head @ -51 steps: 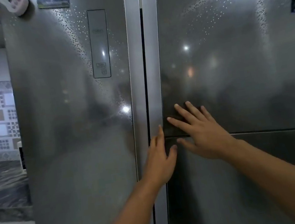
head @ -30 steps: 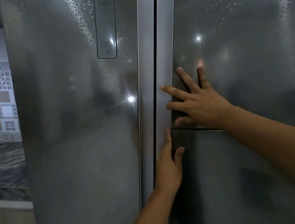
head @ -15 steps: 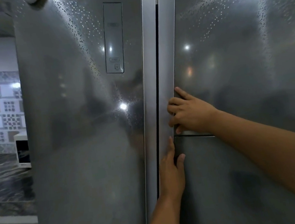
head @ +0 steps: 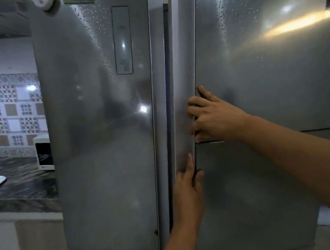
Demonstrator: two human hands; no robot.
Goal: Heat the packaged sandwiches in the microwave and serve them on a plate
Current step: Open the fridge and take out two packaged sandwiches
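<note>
Hands, right hand (head: 213, 116) above left hand (head: 187, 187), grip upright fridge door (head: 258, 69) edge.

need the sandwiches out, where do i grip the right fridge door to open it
Grip the right fridge door by its long vertical inner edge strip beside the centre gap, coming from the left. The right hand curls fingers around it there; the left hand holds lower.
</note>
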